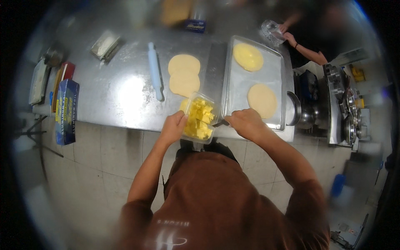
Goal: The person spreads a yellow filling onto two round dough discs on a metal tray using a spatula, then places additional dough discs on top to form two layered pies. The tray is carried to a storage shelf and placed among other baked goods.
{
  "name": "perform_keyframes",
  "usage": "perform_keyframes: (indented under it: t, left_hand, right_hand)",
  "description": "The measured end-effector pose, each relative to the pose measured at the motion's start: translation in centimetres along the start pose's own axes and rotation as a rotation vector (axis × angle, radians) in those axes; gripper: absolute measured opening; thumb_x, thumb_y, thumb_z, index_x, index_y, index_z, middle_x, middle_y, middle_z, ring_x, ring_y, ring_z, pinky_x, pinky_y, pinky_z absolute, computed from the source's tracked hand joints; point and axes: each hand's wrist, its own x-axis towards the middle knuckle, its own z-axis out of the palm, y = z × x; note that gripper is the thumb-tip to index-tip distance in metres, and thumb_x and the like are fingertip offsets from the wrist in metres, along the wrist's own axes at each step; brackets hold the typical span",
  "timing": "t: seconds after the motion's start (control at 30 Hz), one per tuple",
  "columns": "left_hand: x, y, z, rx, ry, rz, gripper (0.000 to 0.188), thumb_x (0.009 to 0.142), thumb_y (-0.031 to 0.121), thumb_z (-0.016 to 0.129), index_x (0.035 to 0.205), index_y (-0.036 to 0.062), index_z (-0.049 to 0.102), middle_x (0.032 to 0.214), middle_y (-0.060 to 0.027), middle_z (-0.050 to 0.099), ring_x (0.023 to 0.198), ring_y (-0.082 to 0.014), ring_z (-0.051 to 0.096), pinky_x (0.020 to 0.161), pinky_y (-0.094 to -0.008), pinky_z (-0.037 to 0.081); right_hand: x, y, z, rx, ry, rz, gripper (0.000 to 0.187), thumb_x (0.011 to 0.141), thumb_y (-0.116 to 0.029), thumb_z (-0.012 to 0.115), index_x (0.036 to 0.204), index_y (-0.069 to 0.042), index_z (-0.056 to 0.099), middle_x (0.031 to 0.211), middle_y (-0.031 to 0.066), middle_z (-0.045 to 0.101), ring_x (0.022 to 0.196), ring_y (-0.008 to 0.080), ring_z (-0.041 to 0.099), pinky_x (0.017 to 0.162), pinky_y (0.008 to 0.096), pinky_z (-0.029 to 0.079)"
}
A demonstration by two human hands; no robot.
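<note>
My left hand (173, 127) grips the near-left side of a clear plastic container (205, 141), tilted at the table's front edge. Yellow chunks that look like butter (201, 116) fill it. In my right hand (248, 124) is a dark, narrow utensil (220, 123), its tip at the container's right side; its kind is hard to tell. Just beyond the container lie pale flattened dough rounds (184, 75), touching one another, with another partly hidden behind the container. A lined metal tray (228, 79) on the right carries a yellow-coated dough round (248, 57) and a plain one (262, 101).
A light blue rolling pin (154, 71) lies left of the dough. Farther left are a tub of white stuff (105, 45) and a blue foil box (67, 110). A co-worker's hands (287, 33) hold clear plastic at the far right, above metal pans (348, 112).
</note>
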Motion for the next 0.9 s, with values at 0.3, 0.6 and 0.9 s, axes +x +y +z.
perform_keyframes:
  t: [0.3,0.6,0.9]
  left_hand:
    - [0.0,-0.4,-0.1,0.003,0.012,0.007,0.03,0.102,0.02,0.057,0.082,-0.0025,0.05,0.07,-0.0244,0.052,0.06,-0.0349,0.047,0.06,-0.0433,0.042]
    - [-0.1,-0.8,0.1,-0.042,0.032,0.006,0.029,0.101,0.019,0.057,0.083,-0.0026,0.051,0.069,-0.0216,0.051,0.061,-0.0258,0.045,0.06,-0.0401,0.043]
    - [-0.3,-1.0,0.3,-0.069,0.003,-0.051,0.032,0.105,0.021,0.056,0.083,-0.0017,0.051,0.069,-0.0076,0.047,0.069,-0.0121,0.043,0.062,-0.0328,0.042]
  right_hand:
    - [-1.9,0.2,0.4,0.096,-0.089,0.05,0.014,0.096,-0.023,0.063,0.104,-0.013,0.069,0.088,0.0107,0.071,0.09,0.033,0.071,0.072,0.0459,0.053]
    - [-4.8,-1.6,0.6,0.207,-0.059,0.107,0.014,0.095,-0.023,0.062,0.099,-0.011,0.067,0.092,0.0141,0.072,0.093,0.0367,0.07,0.073,0.0502,0.053]
    - [-6.4,-2.2,2.9,0.405,-0.071,0.159,0.03,0.098,-0.029,0.062,0.121,-0.012,0.068,0.102,0.0165,0.072,0.1,0.0393,0.067,0.082,0.0506,0.053]
